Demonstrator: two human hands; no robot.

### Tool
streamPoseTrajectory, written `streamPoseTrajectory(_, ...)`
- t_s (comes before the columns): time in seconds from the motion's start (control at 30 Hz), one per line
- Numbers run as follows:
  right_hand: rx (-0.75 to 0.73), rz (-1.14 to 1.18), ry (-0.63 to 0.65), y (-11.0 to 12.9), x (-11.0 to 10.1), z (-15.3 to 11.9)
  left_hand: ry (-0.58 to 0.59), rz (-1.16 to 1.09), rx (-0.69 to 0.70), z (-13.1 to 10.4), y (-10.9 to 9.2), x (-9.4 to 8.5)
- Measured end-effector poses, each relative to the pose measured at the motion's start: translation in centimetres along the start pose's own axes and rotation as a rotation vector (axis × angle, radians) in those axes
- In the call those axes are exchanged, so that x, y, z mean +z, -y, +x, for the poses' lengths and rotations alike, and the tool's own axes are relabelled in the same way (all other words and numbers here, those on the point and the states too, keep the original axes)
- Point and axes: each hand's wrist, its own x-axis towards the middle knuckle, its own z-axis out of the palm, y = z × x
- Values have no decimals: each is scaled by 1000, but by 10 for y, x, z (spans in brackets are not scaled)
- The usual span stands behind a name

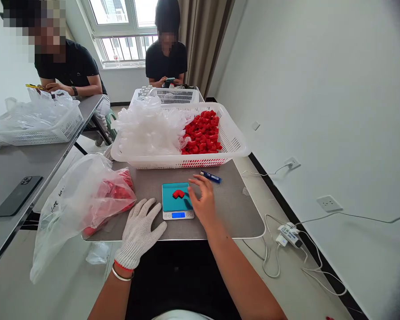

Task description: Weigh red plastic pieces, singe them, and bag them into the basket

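daylight enters a white-framed window beside a brown curtain. the right wall is pale with a dark baseboard, above a pale floor; a grey surface stands centrally.

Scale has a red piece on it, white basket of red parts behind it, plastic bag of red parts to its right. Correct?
One fix: the plastic bag is left of the scale, beyond the gloved left hand, per the head view. Red piece and white basket are as stated.
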Motion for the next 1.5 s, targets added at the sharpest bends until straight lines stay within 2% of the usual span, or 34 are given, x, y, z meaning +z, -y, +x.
streamPoseTrajectory(0.1,-2,-9,-110,-8,-17,10,3,5,0,0,0,0)
streamPoseTrajectory(0.17,-28,-108,-121,-21,-26,17,0,6,4,0,-1,0)
streamPoseTrajectory(0.37,8,-524,20,-69,-40,32,-23,-2,10,0,0,1)
streamPoseTrajectory(0.47,14,-582,77,-83,-39,33,-33,-10,12,0,1,2)
streamPoseTrajectory(0.6,16,-575,64,-90,-33,31,-30,-5,14,-1,0,1)
streamPoseTrajectory(0.7,29,-534,15,-84,-32,31,-25,3,9,0,-1,0)
streamPoseTrajectory(0.77,-14,-449,2,-70,-33,30,-25,3,9,0,-2,-1)
streamPoseTrajectory(0.83,-122,-312,85,-51,-34,29,-28,0,13,0,-1,0)
streamPoseTrajectory(0.93,-253,-186,304,-21,-30,26,-32,-1,16,0,0,1)
streamPoseTrajectory(1.07,-243,-255,410,-2,-16,20,-29,-9,14,-1,0,0)
streamPoseTrajectory(1.23,-234,-262,395,-3,-8,21,-42,-28,8,-1,0,0)
streamPoseTrajectory(1.4,-164,-211,219,-4,-12,24,-48,-33,15,-1,0,1)
streamPoseTrajectory(1.5,-172,-187,211,-5,-11,21,-36,-22,10,-1,0,1)
